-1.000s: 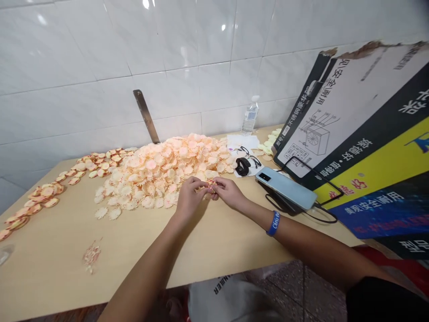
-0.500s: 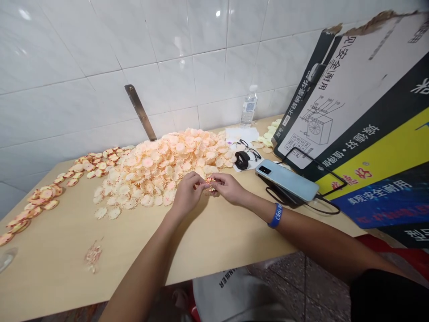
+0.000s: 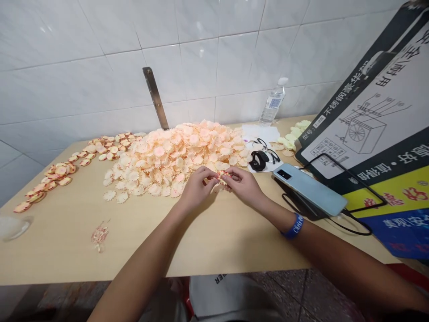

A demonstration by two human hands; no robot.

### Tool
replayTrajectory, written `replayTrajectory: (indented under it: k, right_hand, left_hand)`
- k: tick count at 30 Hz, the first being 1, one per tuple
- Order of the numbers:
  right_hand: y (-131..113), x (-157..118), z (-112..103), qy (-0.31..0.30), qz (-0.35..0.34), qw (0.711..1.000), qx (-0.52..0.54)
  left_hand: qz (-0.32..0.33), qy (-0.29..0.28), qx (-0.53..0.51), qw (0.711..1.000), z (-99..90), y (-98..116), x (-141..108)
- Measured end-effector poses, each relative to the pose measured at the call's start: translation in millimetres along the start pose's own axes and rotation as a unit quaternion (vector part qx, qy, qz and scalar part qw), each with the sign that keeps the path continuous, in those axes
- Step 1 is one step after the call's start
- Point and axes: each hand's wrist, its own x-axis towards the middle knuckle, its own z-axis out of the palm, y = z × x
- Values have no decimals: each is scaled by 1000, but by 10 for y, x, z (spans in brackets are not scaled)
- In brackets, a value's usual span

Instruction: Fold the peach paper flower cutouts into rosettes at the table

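Between my two hands is a small flower-shaped petal piece (image 3: pixel 221 176) with red edges and a pale yellowish middle. My left hand (image 3: pixel 200 185) pinches its left side with thumb and forefinger. On the other side, the fingers of my right hand (image 3: pixel 245 184) are closed on the same piece. Just behind my hands rises a large heap of peach and cream petal pieces (image 3: pixel 182 152) with scalloped edges. Stacks of red-edged petal pieces (image 3: pixel 55 176) lie in a row along the table's left side.
Small pinkish scraps (image 3: pixel 99 235) lie at the front left of the table (image 3: pixel 140 241), near a whitish translucent object (image 3: pixel 13 227). Rightward are a water bottle (image 3: pixel 274 103), black watch (image 3: pixel 258 160), glasses (image 3: pixel 273 155), a cabled phone (image 3: pixel 310 188), pale green pieces (image 3: pixel 295 136) and a printed carton (image 3: pixel 362 129).
The camera view has swung, so the table and its things appear farther right and slightly higher. Both hands stay on the red-edged piece, which is now more visible between the fingers.
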Motion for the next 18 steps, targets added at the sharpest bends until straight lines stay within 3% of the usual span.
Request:
replayTrajectory:
  k: [6, 11, 15, 18]
  right_hand:
    - [-30, -18, 12, -4, 10, 1000, 17]
    - [-14, -23, 17, 25, 3, 1000, -1]
    - [-17, -20, 31, -9, 16, 1000, 20]
    - [-22, 18, 10, 8, 27, 999, 20]
  left_hand:
    - [18, 16, -16, 1000, -25, 11, 4]
    - [-17, -9, -19, 1000, 8, 47, -8]
    - [-13, 31, 36, 999, 30, 28, -10]
    - [-34, 59, -23, 997, 5, 40, 9]
